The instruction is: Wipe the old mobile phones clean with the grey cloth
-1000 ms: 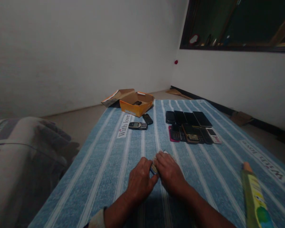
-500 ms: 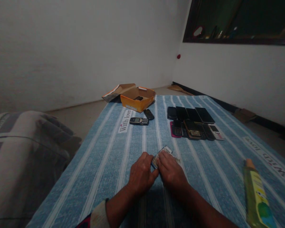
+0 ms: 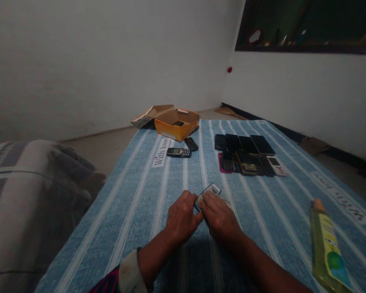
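Note:
Near the front middle of the cloth-covered table, my left hand grips the lower end of a light-coloured mobile phone with a dark blue edge. The phone lies tilted, its far end pointing up and to the right. My right hand is closed over the phone's face, fingers pressed on it. A pale, thin wipe or cloth pokes out beyond the right fingers; most of it is hidden under them. Both hands nearly touch at the thumbs.
Several phones lie in two rows at right. An old keypad phone and a dark phone lie before an open orange box holding a dark phone. A yellow-green bottle lies at front right. Draped fabric is at left.
My right hand has shifted slightly down along the phone, so more of its far end shows. The view has tilted a little; the other phones and the box stay put.

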The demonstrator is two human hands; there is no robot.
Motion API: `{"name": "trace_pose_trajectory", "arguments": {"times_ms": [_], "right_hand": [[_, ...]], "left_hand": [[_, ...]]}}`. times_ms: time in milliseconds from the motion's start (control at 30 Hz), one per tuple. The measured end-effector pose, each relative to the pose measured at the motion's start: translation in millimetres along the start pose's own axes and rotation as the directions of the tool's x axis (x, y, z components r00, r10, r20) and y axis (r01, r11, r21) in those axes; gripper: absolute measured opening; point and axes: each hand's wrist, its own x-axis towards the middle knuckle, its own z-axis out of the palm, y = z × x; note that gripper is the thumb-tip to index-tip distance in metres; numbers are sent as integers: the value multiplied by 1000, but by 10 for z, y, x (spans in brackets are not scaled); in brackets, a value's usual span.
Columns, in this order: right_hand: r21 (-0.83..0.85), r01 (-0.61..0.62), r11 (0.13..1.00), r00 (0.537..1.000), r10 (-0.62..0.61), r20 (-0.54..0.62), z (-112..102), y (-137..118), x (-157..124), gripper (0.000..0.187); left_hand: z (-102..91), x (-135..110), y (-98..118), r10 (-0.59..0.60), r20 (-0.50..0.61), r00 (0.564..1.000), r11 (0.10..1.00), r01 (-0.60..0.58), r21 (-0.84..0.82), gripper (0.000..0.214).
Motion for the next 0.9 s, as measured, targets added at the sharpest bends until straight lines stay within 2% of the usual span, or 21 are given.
{"name": "trace_pose_trajectory", "arguments": {"times_ms": [167,333,533,733,900], "right_hand": [[19,-72,997,997,72,22,-11,23,4,37],[-17,12,1000,999,-13,-35,38,-63,11,33],[-59,58,997,997,-61,-42,9,-84,120,27],[0,59,998,998,-59,-35,27,-106,93,29],[27,-3,1000,1000,3,11,117,-114,97,31]], "left_hand": [[-28,8,17,-14,22,1000,1000,14,-11,19],[-37,20,-10,-3,37,999,999,4,-46,18],[-60,31,-24,4,38,999,997,-1,-80,16],[-61,7,-15,0,44,999,998,3,-70,12],[-85,0,13,-26,63,998,997,31,-73,10]]}}
